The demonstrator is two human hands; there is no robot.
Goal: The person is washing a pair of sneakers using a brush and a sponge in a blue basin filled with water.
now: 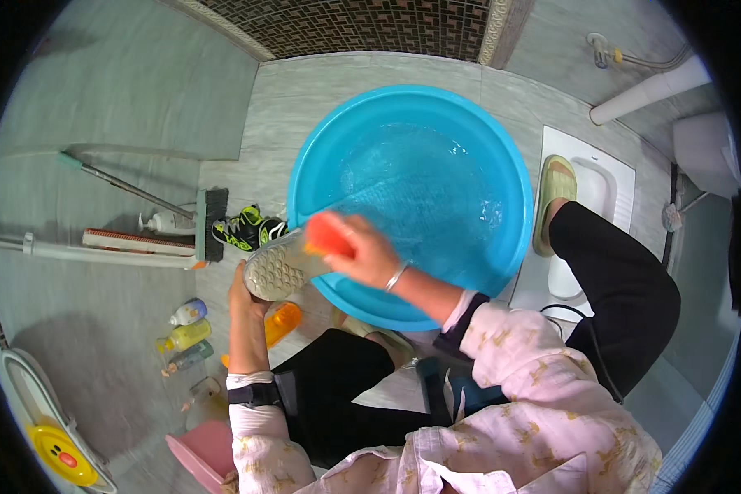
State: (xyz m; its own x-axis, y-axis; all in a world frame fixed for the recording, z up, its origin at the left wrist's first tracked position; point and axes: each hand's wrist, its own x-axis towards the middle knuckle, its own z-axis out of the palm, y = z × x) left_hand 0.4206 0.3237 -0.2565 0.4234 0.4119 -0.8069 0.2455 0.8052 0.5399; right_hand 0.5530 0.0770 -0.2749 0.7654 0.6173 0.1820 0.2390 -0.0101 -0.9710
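Note:
My left hand [240,300] grips a shoe [275,273] by one end, its pale, studded sole turned up, over the left rim of a big blue tub [520,185]. An orange-red scrubbing brush [328,234], blurred by motion, is closed in my right hand [370,253] and lies against the sole's far end. Clear, rippled water [420,189] stands in the tub. Just beyond the held shoe, a black and neon-green shoe [251,228] rests on the floor. The underside of the brush is hidden.
A broom [212,224] leans at the left beside a white pump bottle [169,221]. Several bottles [188,336] stand near my left forearm, with an orange bottle [281,324] closer in. A pink basin [202,454] sits lower left. My right foot's green slipper [556,185] is by the squat toilet [622,185].

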